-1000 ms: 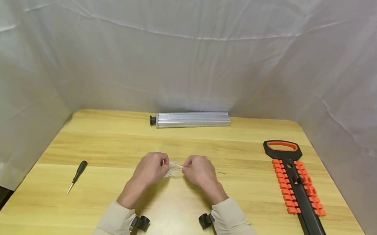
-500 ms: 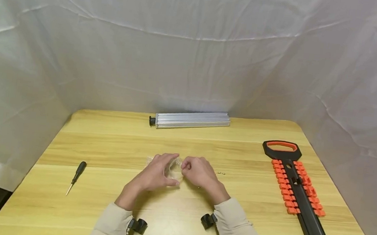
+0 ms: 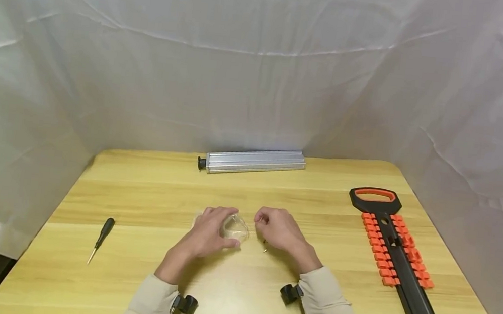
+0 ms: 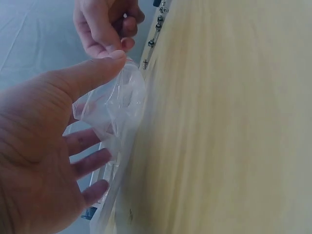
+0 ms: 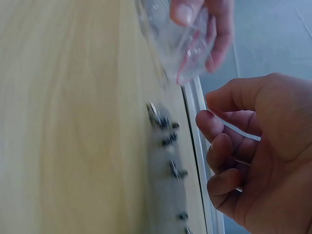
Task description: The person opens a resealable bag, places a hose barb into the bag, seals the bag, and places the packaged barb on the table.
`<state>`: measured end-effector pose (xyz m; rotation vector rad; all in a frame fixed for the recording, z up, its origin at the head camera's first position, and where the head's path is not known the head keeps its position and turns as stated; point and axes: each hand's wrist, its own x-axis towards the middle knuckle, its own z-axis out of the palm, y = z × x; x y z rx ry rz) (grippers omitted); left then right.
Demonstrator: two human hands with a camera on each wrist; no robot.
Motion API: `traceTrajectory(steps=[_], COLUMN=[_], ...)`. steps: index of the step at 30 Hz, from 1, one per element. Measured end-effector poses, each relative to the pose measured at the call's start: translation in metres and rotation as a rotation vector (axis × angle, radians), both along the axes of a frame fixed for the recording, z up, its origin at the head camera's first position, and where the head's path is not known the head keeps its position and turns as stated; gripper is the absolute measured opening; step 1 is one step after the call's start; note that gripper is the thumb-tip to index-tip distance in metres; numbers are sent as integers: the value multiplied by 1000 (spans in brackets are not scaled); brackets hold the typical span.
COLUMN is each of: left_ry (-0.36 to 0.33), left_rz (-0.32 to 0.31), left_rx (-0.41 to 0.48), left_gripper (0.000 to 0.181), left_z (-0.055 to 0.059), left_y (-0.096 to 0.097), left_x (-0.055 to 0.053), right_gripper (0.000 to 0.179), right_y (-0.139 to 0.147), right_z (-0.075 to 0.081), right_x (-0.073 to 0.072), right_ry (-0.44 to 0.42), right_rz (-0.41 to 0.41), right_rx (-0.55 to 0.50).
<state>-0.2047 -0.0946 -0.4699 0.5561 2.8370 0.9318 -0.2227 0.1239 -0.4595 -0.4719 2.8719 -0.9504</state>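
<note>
My left hand (image 3: 209, 234) curves around a clear zip bag (image 3: 235, 228), thumb and forefinger spread on either side of it. The thumb lies at the bag's upper edge in the left wrist view, with the other fingers behind the film. A red zip line shows on the bag (image 5: 187, 53) in the right wrist view. My right hand (image 3: 278, 229) is a little right of the bag, apart from it, its fingers loosely curled and nothing visible between them. Beneath that hand, several small metal screws (image 5: 174, 170) lie on the table; in the head view the hand hides most of them.
A screwdriver (image 3: 101, 238) with a dark handle lies on the table at the left. At the back rests a silver ribbed metal bar (image 3: 255, 161) with a black knob. A black and orange rack (image 3: 398, 257) with orange clips stands along the right. Grey cloth (image 3: 258, 87) surrounds the table.
My left hand went from pinching the bag to spreading around it. My right hand let go of the bag and moved right, away from it.
</note>
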Motion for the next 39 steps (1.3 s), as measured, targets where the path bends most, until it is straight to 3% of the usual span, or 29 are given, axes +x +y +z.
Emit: traceTrajectory(steps=[9,16,24,39], left_ry=[-22,-26,-38,-26], left_rz=[-5,10,2,3], left_rx=[3,0,43,-24], left_gripper=[86,85,81,80], left_z=[0,4,1,2], left_y=[0,-1,-2,-1], left_x=[1,-1,1,0], right_gripper=[10,9,5,8], right_y=[20,23,21,20], right_z=[-1,-5,-12,-13], right_x=[-3,-6,-5,-1], right_ry=[-11,-6,22,49], right_rz=[-24,22,75,116], right_rx=[13,74,135,182])
